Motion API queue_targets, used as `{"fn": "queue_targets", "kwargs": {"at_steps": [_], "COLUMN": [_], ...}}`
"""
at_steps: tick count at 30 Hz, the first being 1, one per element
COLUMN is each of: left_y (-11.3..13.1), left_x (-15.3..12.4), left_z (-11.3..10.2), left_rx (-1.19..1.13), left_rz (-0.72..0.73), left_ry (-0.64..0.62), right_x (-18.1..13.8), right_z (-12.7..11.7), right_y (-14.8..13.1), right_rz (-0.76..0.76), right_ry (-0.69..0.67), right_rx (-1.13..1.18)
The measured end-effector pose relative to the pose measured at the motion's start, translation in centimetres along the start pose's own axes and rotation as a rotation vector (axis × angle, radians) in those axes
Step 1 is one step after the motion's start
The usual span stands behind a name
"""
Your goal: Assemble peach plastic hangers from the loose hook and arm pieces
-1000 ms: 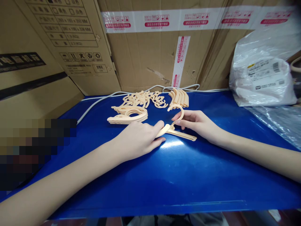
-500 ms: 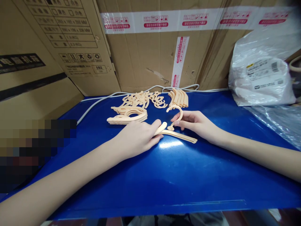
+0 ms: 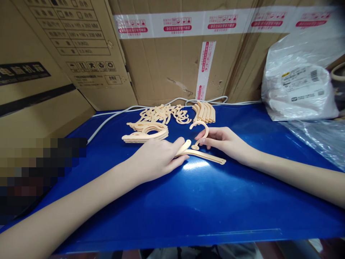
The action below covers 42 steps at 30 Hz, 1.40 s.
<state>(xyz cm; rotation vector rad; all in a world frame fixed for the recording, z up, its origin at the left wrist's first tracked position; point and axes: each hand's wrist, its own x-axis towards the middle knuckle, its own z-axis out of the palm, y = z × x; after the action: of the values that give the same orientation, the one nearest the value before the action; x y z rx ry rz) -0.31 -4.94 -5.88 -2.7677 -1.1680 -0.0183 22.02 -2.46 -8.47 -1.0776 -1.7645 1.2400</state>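
My left hand (image 3: 157, 158) is closed round the left end of a peach plastic hanger body (image 3: 205, 156) that lies on the blue table (image 3: 188, 201). My right hand (image 3: 222, 141) pinches a curved peach hook piece (image 3: 201, 131), its lower end touching the middle of the hanger body. Just behind my left hand sits a stack of finished hangers (image 3: 145, 132). Farther back lie a heap of loose hook pieces (image 3: 164, 114) and a row of hanger arms (image 3: 205, 112).
Cardboard boxes (image 3: 175, 54) wall the back and left of the table. A white cable (image 3: 113, 117) runs along their foot. A white plastic bag (image 3: 296, 86) and clear film (image 3: 320, 140) lie at the right. A blurred patch covers the left edge.
The hook piece in my right hand has come slightly away from the hanger body and tilted. My left hand holds almost still on the hanger end.
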Motion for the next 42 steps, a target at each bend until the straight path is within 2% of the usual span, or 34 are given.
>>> {"fn": "queue_targets", "kwargs": {"at_steps": [23,35,42], "left_y": [-0.16,0.37,0.24], "left_x": [0.07,0.25,0.13], "left_z": [0.36,0.34,0.04], "left_rx": [-0.015,-0.050,-0.065], "left_rz": [0.072,-0.025,-0.015], "left_ry": [-0.039,0.003,0.012], "right_x": [-0.09,-0.48,-0.30], "right_z": [0.04,-0.11,-0.24], "right_y": [-0.11,-0.53,-0.28], "right_rz": [0.002,-0.028,0.006], "right_ry": [-0.012,-0.008,0.036], "right_rx": [-0.037,0.027,0.094]}}
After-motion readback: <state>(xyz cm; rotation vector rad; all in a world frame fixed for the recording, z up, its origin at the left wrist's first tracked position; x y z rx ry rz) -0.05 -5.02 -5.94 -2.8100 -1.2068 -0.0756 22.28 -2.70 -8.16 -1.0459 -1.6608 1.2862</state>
